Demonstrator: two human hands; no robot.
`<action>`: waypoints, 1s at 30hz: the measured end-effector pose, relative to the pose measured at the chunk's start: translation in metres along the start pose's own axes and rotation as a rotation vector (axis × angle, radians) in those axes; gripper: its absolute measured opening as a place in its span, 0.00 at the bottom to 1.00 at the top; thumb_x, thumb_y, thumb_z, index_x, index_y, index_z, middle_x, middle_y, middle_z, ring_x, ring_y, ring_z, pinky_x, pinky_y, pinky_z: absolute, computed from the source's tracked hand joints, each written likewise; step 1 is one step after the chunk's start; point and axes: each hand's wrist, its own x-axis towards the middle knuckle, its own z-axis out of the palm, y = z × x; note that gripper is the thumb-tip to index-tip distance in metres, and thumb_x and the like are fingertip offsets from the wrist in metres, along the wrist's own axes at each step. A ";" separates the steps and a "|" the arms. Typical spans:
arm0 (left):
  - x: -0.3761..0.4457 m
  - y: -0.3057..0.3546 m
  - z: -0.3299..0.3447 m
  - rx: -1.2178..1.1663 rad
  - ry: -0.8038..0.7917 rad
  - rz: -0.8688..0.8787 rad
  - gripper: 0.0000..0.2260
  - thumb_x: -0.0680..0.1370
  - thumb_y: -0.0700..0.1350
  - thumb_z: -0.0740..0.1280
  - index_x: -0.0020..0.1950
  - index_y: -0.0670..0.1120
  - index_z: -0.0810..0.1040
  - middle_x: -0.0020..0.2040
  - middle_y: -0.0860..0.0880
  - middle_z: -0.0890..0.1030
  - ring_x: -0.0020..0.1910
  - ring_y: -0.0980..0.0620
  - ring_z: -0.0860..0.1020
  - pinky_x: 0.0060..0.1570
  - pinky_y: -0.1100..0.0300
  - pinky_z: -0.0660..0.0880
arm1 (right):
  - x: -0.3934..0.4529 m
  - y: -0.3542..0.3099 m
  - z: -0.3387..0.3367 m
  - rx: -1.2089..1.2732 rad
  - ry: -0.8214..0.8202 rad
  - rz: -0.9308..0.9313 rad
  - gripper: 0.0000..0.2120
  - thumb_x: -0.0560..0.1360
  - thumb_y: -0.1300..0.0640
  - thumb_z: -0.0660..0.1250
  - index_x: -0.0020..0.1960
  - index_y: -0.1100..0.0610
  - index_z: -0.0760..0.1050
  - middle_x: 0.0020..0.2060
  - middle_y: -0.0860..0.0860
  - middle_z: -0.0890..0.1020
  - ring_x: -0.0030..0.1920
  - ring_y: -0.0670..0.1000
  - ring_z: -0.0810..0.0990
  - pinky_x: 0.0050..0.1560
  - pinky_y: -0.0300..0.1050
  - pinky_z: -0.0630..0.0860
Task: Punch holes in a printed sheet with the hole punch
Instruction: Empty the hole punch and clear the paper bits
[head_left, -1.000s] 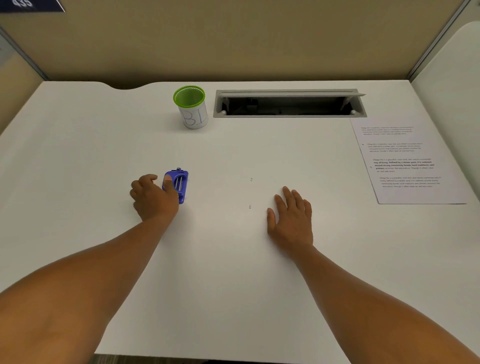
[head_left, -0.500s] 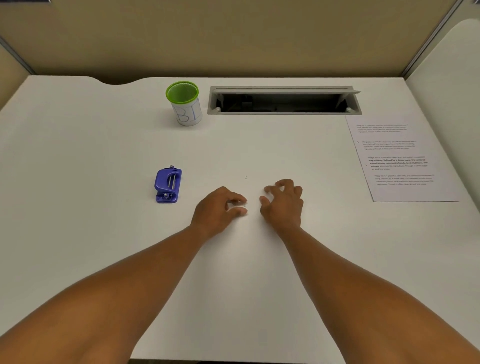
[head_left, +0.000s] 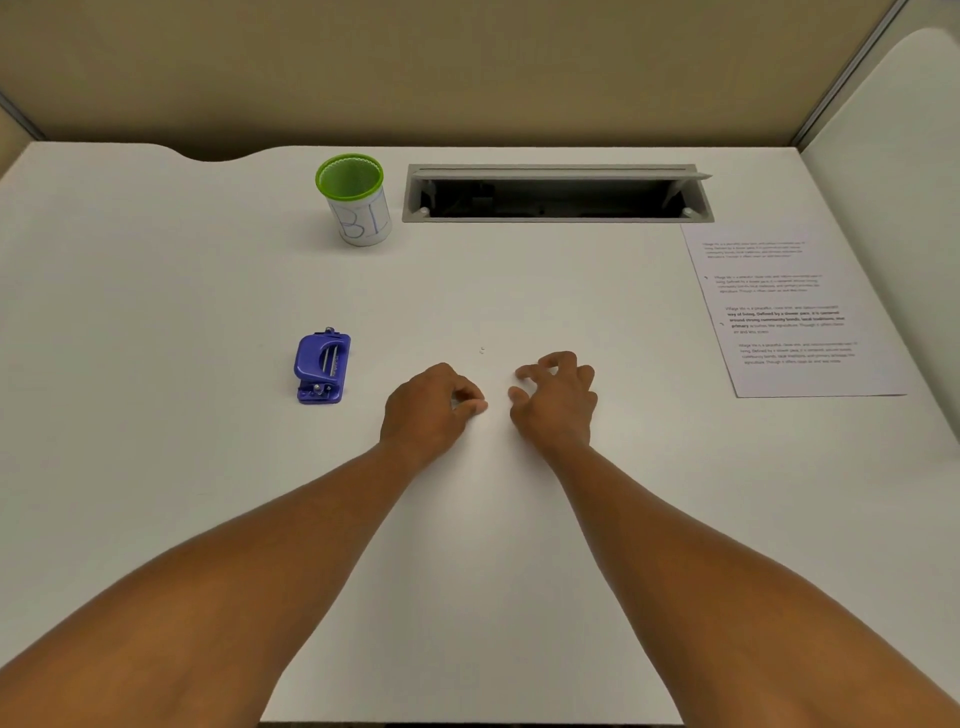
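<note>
Both hands are resting mid-desk (head_left: 156, 270), close together. The left hand (head_left: 428, 408) is curling its fingers in, thumb to fingertips; whether it is pinching anything, I cannot tell. The right hand (head_left: 558, 397) is curling clawlike, holding nothing. The punch (head_left: 322, 366) is lying left of them, untouched; the sheet (head_left: 789, 312) is lying far right.
</note>
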 end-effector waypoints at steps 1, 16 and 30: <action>0.001 0.001 0.000 0.014 -0.003 0.003 0.08 0.74 0.57 0.71 0.47 0.54 0.82 0.43 0.60 0.78 0.45 0.56 0.78 0.47 0.59 0.75 | 0.001 -0.001 0.000 -0.006 -0.001 -0.001 0.12 0.74 0.51 0.65 0.58 0.48 0.78 0.60 0.48 0.68 0.61 0.53 0.65 0.55 0.46 0.63; 0.008 0.005 0.006 -0.049 -0.093 -0.100 0.08 0.75 0.40 0.64 0.41 0.53 0.79 0.49 0.53 0.78 0.45 0.50 0.79 0.48 0.53 0.78 | 0.035 -0.028 0.001 0.040 -0.123 -0.018 0.16 0.76 0.51 0.64 0.63 0.47 0.76 0.60 0.50 0.72 0.63 0.53 0.66 0.58 0.48 0.68; 0.016 -0.004 0.009 -0.126 -0.098 -0.094 0.12 0.76 0.43 0.65 0.36 0.57 0.75 0.48 0.55 0.80 0.44 0.54 0.79 0.46 0.56 0.78 | 0.056 -0.043 0.005 0.127 -0.098 -0.027 0.07 0.74 0.57 0.64 0.47 0.53 0.81 0.49 0.49 0.80 0.53 0.51 0.78 0.44 0.46 0.76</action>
